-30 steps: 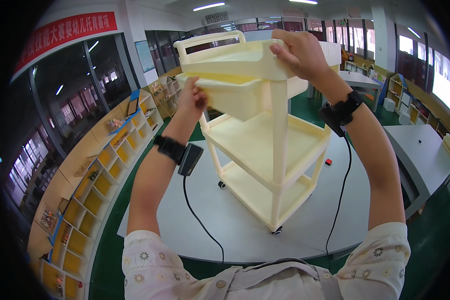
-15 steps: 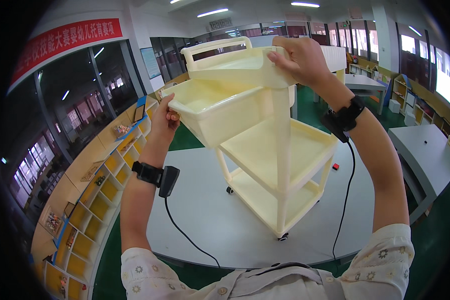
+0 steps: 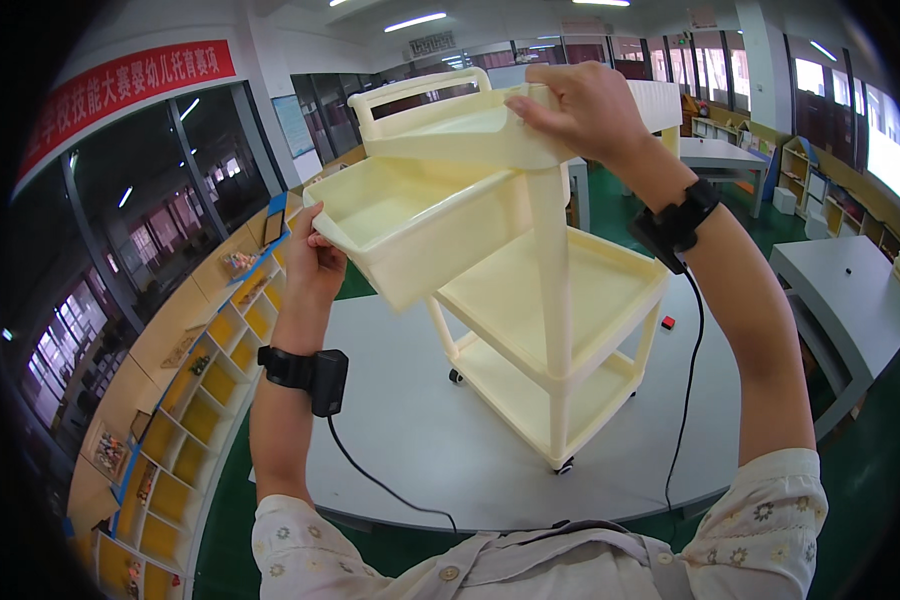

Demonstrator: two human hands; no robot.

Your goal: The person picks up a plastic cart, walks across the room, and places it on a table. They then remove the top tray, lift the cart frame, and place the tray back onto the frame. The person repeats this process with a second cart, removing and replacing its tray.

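Note:
A cream plastic trolley [image 3: 553, 290] with two lower shelves and small black castors stands on a light grey table [image 3: 390, 440]. Below its top tray [image 3: 450, 140], a deep cream drawer [image 3: 410, 240] juts out to the left, tilted downward at its outer end. My left hand [image 3: 316, 258] grips the drawer's outer end, fingers curled around the rim. My right hand [image 3: 590, 108] is closed over the near corner of the top tray, with the thumb resting on its edge. The drawer's inner end is hidden beneath the tray.
A small red and black block [image 3: 668, 323] lies on the table to the right of the trolley. Low shelving [image 3: 185, 430] curves along the left. Another grey table [image 3: 840, 290] stands at the right. Black cables [image 3: 685, 420] hang from the bands on both my wrists.
My left hand has drawn the drawer farther out to the left, so more of it shows. My right hand stays on the tray corner. The whole view has shifted slightly.

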